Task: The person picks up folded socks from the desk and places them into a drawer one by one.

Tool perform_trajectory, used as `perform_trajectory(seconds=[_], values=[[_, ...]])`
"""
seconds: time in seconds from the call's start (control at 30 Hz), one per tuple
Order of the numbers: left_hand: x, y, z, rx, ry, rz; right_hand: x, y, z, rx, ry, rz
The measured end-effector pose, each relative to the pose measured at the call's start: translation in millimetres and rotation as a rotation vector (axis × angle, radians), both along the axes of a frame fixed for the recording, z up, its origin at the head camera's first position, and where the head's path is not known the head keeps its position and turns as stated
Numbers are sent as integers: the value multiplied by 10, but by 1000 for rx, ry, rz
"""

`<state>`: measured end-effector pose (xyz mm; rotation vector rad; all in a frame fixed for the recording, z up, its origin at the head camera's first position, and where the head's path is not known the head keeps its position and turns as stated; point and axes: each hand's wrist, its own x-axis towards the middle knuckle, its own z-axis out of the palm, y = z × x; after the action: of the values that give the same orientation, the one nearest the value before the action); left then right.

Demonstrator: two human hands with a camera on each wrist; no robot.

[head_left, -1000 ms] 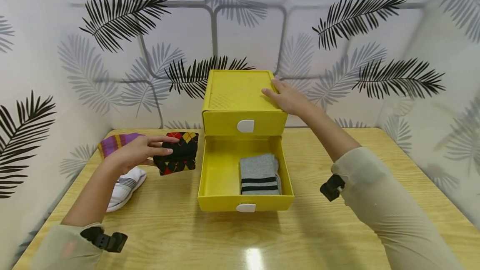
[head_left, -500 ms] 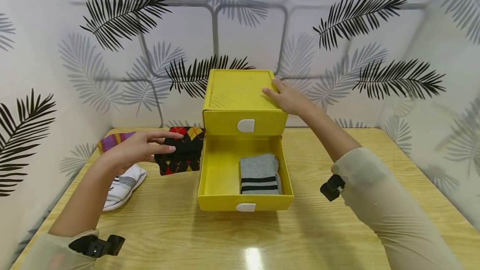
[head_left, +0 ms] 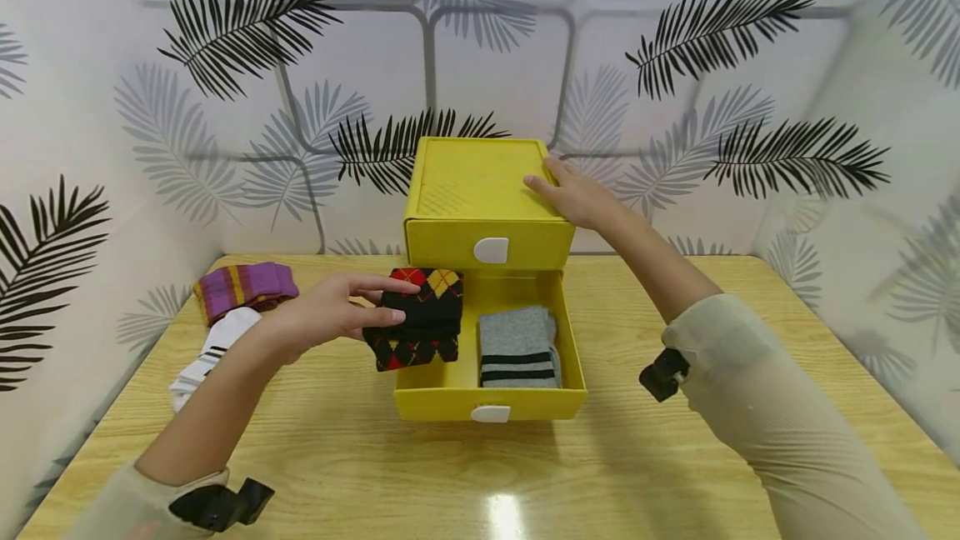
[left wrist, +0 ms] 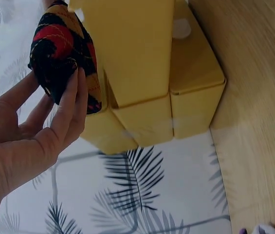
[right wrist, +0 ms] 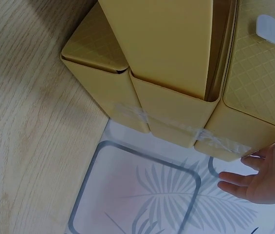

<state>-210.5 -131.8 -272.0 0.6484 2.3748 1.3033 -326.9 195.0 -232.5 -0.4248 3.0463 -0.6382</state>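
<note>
the argyle sock (head_left: 431, 311), pinched between the left hand (head_left: 322, 319)'s thumb and fingers, hung over the left edge of the drawer (head_left: 435, 407); it had just come across from outside that edge, but was not yet down inside. the grey sock (head_left: 516, 348) lay along the drawer's right side. the right hand (head_left: 573, 194), fingers extended, rested at the right edge of the box (head_left: 480, 182). the purple sock (head_left: 247, 283) lay near the far left corner of the counter (head_left: 337, 457).

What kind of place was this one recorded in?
Indoors, at a table; perhaps a home corner or a staged booth, I can't tell which. The wood-grain table, the leaf-patterned walls around it and the yellow drawer unit standing on it suggest that.
</note>
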Motion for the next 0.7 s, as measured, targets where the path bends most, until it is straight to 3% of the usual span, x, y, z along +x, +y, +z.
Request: perform_trajectory(seconds=[0.23, 0.5, 0.7], values=[[-3, 297, -83, -53, 69, -1, -8, -1, -2, 6, -11, -9], [-18, 599, -179, -325, 291, 11, -1, -5, 6, 6, -5, -11], [97, 790, -215, -506, 418, 38, 6, 0, 3, 5, -2, -4]])
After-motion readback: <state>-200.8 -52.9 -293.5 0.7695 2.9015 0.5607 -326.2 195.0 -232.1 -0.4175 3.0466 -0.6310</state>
